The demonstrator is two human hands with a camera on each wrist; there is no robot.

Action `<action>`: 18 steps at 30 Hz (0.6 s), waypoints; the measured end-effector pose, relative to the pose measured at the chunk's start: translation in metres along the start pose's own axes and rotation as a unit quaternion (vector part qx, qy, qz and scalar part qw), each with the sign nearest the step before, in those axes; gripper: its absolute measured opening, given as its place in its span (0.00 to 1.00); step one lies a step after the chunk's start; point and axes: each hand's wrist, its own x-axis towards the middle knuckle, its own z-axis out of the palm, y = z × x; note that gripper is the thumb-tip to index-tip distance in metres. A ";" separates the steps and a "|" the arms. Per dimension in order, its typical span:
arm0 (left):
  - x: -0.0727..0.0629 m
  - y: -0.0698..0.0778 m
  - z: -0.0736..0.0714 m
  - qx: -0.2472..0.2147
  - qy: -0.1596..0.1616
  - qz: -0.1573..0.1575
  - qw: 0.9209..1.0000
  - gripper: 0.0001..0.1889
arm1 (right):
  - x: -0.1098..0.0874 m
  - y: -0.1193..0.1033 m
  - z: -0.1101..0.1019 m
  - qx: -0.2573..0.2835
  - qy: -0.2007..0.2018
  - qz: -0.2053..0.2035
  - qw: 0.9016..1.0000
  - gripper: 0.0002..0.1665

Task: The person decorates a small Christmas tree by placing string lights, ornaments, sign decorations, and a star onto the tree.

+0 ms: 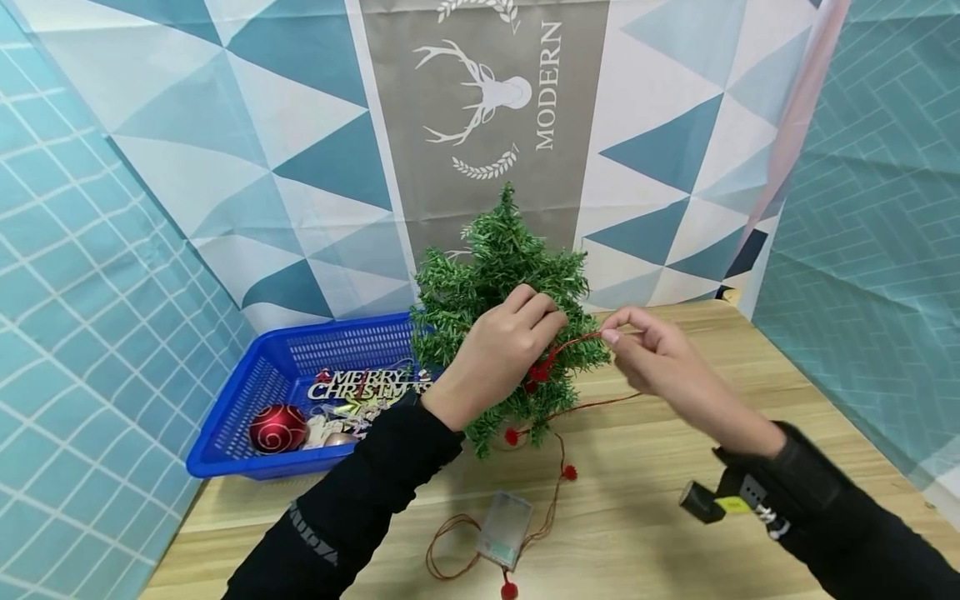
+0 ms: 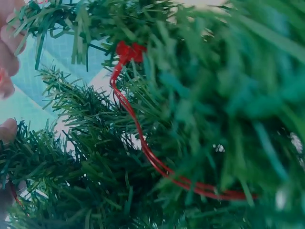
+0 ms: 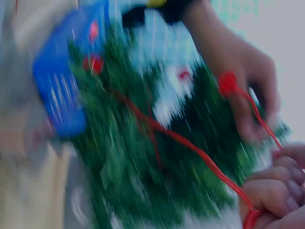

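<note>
A small green artificial Christmas tree [image 1: 501, 250] stands on the table in the head view. My left hand [image 1: 501, 346] reaches into its front branches with bent fingers; I cannot tell whether they grip anything. To the right of the tree, my right hand [image 1: 656, 358] pinches a red string [image 1: 577, 340] with pompoms between thumb and fingers. That string runs from the branches to the right hand. In the left wrist view, a red pompom [image 2: 129, 51] and doubled red string [image 2: 143, 143] lie among the needles. The right wrist view is blurred, with a pompom [image 3: 228, 83] overlapping the left hand.
A blue basket [image 1: 217, 417] at the left holds a red bauble [image 1: 277, 428], a Merry Christmas sign [image 1: 367, 383] and other ornaments. On the front of the table [image 1: 622, 533] lies a clear battery box [image 1: 506, 527] with coiled string [image 1: 442, 533] and pompoms. Patterned cloth hangs behind.
</note>
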 end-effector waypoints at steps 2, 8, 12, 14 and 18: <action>0.003 0.002 0.002 -0.005 -0.002 0.002 1.000 0.08 | -0.002 0.002 0.017 0.068 0.005 -0.014 0.998 0.09; 0.007 0.002 0.005 -0.033 0.001 -0.005 0.999 0.08 | -0.006 0.001 0.059 0.222 -0.048 -0.028 0.973 0.08; 0.006 0.001 0.005 -0.035 0.006 -0.001 0.999 0.07 | -0.009 -0.002 0.070 0.241 -0.103 -0.014 0.965 0.09; 0.006 0.000 0.005 -0.033 0.007 0.001 0.999 0.07 | -0.009 -0.004 0.070 0.250 -0.105 -0.009 0.962 0.09; 0.006 0.000 0.004 -0.033 0.010 0.002 0.999 0.08 | -0.010 -0.006 0.070 0.319 -0.089 0.006 0.944 0.11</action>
